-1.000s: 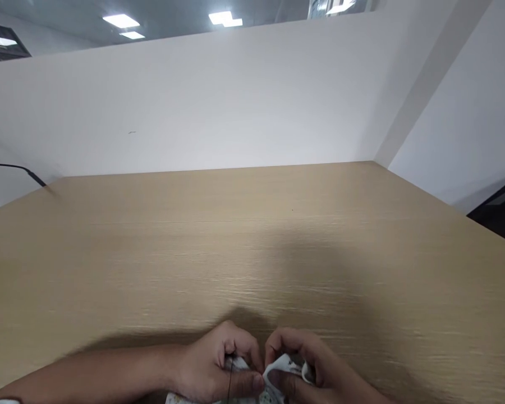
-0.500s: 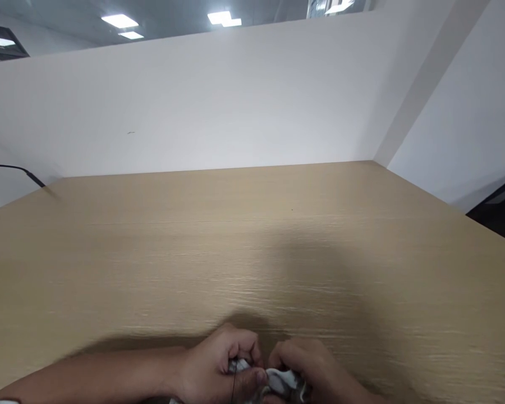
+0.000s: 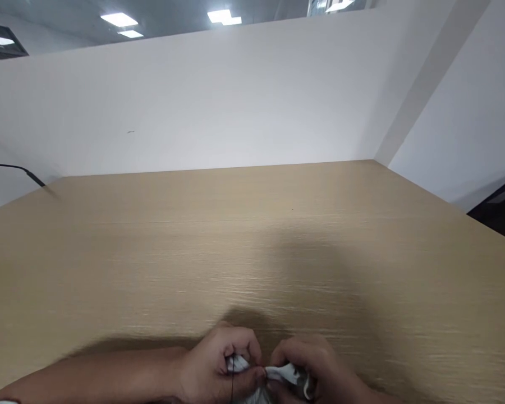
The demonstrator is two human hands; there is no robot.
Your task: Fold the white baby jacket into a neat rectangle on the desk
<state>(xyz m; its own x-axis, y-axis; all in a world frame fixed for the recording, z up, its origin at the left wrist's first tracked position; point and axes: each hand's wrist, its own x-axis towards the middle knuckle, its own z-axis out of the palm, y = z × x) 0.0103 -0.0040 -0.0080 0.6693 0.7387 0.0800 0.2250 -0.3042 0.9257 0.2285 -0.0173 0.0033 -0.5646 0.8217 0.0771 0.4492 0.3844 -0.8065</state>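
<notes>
Left hand (image 3: 208,365) is closed, gripping bunched white cloth (image 3: 283,372) between thumb and curled fingers. Right hand (image 3: 324,362), just beside it, pinches the cloth's dark-marked part. Dark thread (image 3: 233,379) crosses the left thumb. Progress, as judged: cloth gathered between both hands, not yet released; fingers hide most of it, so work completed or outstanding cannot be determined.
</notes>
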